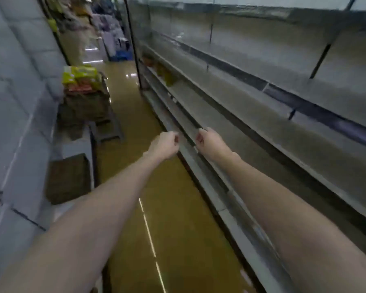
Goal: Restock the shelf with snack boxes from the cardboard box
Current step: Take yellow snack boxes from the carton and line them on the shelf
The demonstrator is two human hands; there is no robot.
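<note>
Both my arms stretch forward down a shop aisle, and the picture is blurred by motion. My left hand (164, 144) has its fingers curled and holds nothing. My right hand (208, 140) is curled the same way, also holding nothing, just beside the front rail of the grey metal shelf (251, 132) on the right. That shelf's boards are mostly bare; a few snack boxes (164, 74) stand at its far end. Further up the aisle on the left, a cardboard box (84, 106) sits on a trolley, with yellow and orange snack boxes (80, 78) stacked on top.
A flat brown cardboard piece (69, 178) lies on a low ledge at the left, below a grey block wall (13, 102). The glossy yellow floor (156, 208) runs between wall and shelf. Clothes racks (110, 34) show far ahead.
</note>
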